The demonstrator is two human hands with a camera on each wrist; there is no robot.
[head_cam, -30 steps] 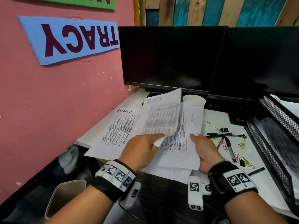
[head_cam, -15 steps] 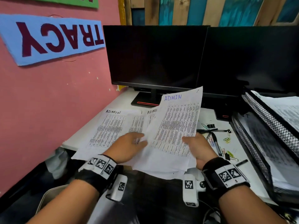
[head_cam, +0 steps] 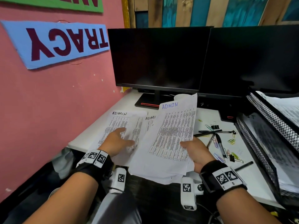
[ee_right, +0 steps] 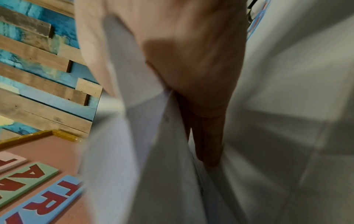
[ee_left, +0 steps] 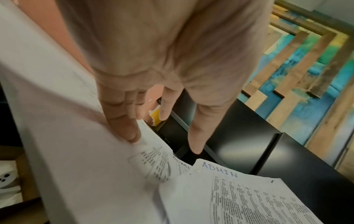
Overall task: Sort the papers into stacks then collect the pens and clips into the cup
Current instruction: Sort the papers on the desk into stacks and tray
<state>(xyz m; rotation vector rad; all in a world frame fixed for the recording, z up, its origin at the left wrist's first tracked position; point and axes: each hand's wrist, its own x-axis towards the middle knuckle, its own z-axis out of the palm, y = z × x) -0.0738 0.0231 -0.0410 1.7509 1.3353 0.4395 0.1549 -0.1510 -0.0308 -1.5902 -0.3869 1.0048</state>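
My right hand (head_cam: pixel 194 149) pinches a bundle of printed papers (head_cam: pixel 171 139) at its right edge, thumb on top. The top sheet, headed ADMIN in blue, stands tilted up off the white desk (head_cam: pixel 90 135). In the right wrist view the fingers (ee_right: pixel 206 144) lie under the sheets (ee_right: pixel 145 151). My left hand (head_cam: pixel 119 139) rests flat on the ADMIN stack (head_cam: pixel 119 122) lying at the left, its straight fingers (ee_left: pixel 122 124) touching the paper. Pens (head_cam: pixel 219 143) and coloured clips (head_cam: pixel 231 140) lie scattered right of the papers. The white cup (head_cam: pixel 180 97) peeks out behind the raised sheet.
Two dark monitors (head_cam: pixel 158 59) stand along the back of the desk. A black mesh tray rack (head_cam: pixel 267 126) loaded with papers fills the right side. The pink wall (head_cam: pixel 56 102) bounds the desk on the left. A black binder clip (head_cam: pixel 215 126) lies among the pens.
My left hand has let go of the sheet it was lifting and moved left onto the stack on the desk. The right hand now holds the ADMIN bundle alone, tilted up.
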